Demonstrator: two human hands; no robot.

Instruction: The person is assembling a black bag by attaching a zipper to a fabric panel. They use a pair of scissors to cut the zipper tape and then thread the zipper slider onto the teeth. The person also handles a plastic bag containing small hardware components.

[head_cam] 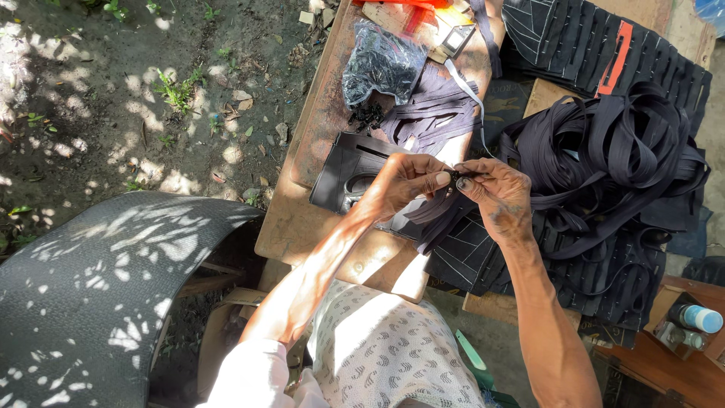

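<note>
Over the wooden bench (302,219), head view: both hands meet at mid-frame, fingertips almost touching. Left hand (404,183) pinched narrow, thumb and forefinger closed on a small black clip (455,178). Right hand (498,198) also pinched, its fingertips closed on the same small piece from the other side. Too small and dark to tell the clip's exact shape.

A dark strap (434,215) hangs down from the pinch point and drapes toward the person's lap, over a black stitched panel (461,253) lying at the bench edge.

Just behind the hands, on the bench: a clear plastic bag of small black parts (381,64), a few loose black parts (368,115) spilled beside it, and a short stack of cut dark straps (430,106). A flat black moulded piece (343,170) sits under the left wrist.

Right of the hands: a large tangled heap of black strapping (612,151) resting on more stitched black panels. An orange-red flat piece (615,60) lies on the far panel.

Bottom right corner: a low wooden surface with a blue-capped bottle (701,318).

Left side: bare earth with leaf litter, and a big curved black sheet (91,295) dappled by sun.

Person's patterned clothing (385,355) fills the bottom centre.
</note>
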